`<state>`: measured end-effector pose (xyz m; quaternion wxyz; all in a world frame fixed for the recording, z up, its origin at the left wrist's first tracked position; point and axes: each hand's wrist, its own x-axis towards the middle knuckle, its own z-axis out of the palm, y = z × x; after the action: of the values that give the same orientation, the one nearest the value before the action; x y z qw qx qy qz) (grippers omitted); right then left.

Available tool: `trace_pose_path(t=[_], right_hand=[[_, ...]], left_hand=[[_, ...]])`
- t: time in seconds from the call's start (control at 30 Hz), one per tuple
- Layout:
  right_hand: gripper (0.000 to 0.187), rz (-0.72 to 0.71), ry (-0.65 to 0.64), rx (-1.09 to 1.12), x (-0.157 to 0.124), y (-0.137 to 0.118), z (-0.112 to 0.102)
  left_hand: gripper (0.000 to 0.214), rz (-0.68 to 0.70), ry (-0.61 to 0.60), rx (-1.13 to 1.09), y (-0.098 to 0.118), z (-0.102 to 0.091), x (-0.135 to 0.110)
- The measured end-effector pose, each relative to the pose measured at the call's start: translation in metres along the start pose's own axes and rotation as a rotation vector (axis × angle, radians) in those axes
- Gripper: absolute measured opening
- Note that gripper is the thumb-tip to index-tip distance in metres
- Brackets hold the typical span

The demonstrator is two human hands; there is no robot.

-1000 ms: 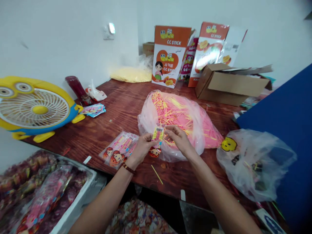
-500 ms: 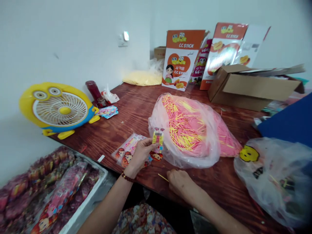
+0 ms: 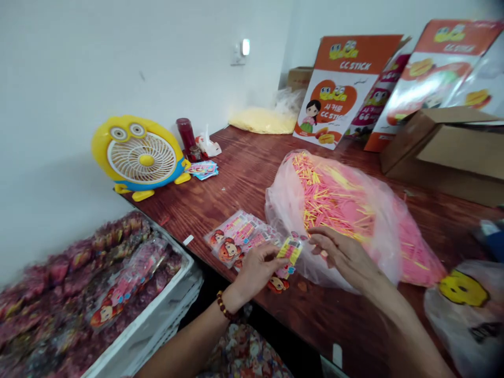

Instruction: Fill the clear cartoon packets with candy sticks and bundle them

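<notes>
My left hand (image 3: 258, 270) pinches a small clear printed packet (image 3: 290, 251) with a yellow label, a barcode and a red-haired cartoon figure. My right hand (image 3: 340, 252) hovers just right of the packet's top end, fingers apart and slightly bent; no stick shows in it. Under and beside my left hand, several flat packets (image 3: 230, 239) of the same print lie on the table. Behind my right hand a large clear plastic bag (image 3: 281, 202) lies open, full of thin pink and yellow sticks (image 3: 321, 202).
On the wooden table (image 3: 244, 173) stand a yellow-and-blue cartoon fan (image 3: 144, 157), a dark red bottle (image 3: 186, 135), printed cartons (image 3: 334, 89) and an open brown box (image 3: 457, 157). A white crate (image 3: 129, 320) of packed bags is at lower left. A plastic bag (image 3: 464, 315) sits at right.
My right hand has risen from the table edge to the packet's top; the yellow stick it held no longer shows. My view has turned left. My left hand still holds the packet.
</notes>
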<state>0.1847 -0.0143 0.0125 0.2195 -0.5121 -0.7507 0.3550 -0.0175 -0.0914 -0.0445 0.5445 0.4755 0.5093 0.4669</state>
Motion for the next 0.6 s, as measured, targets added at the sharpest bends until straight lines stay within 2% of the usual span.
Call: trace_pose_path(t=[0.07, 0.17, 0.2, 0.27, 0.3, 0.37, 0.47, 0.6], right_hand=[[0.030, -0.077, -0.108, 0.145, 0.001, -0.011, 0.026], [0.024, -0.086, -0.109, 0.307, 0.018, -0.021, 0.064], [0.024, -0.052, -0.117, 0.358, 0.028, -0.023, 0.076], [0.024, -0.008, -0.118, 0.420, 0.050, -0.024, 0.099], [0.023, 0.005, -0.110, 0.425, 0.062, -0.025, 0.109], [0.020, 0.025, -0.051, 0.343, 0.080, -0.024, 0.125], [0.015, 0.014, 0.044, 0.168, 0.088, -0.021, 0.132], [0.027, -0.053, 0.164, 0.115, 0.054, -0.016, 0.117]], left_hand=[[0.021, 0.013, -0.010, 0.018, 0.000, -0.009, -0.006], [0.023, 0.021, -0.020, 0.135, 0.000, -0.042, -0.009], [0.025, 0.017, 0.006, 0.207, -0.001, -0.056, -0.008], [0.028, 0.031, 0.136, 0.391, -0.002, -0.086, -0.004], [0.030, 0.056, 0.206, 0.491, -0.002, -0.099, 0.000], [0.035, 0.084, 0.246, 0.707, -0.003, -0.119, 0.008], [0.041, 0.041, 0.183, 0.986, -0.006, -0.127, 0.017], [0.042, -0.050, 0.131, 1.145, -0.011, -0.119, 0.020]])
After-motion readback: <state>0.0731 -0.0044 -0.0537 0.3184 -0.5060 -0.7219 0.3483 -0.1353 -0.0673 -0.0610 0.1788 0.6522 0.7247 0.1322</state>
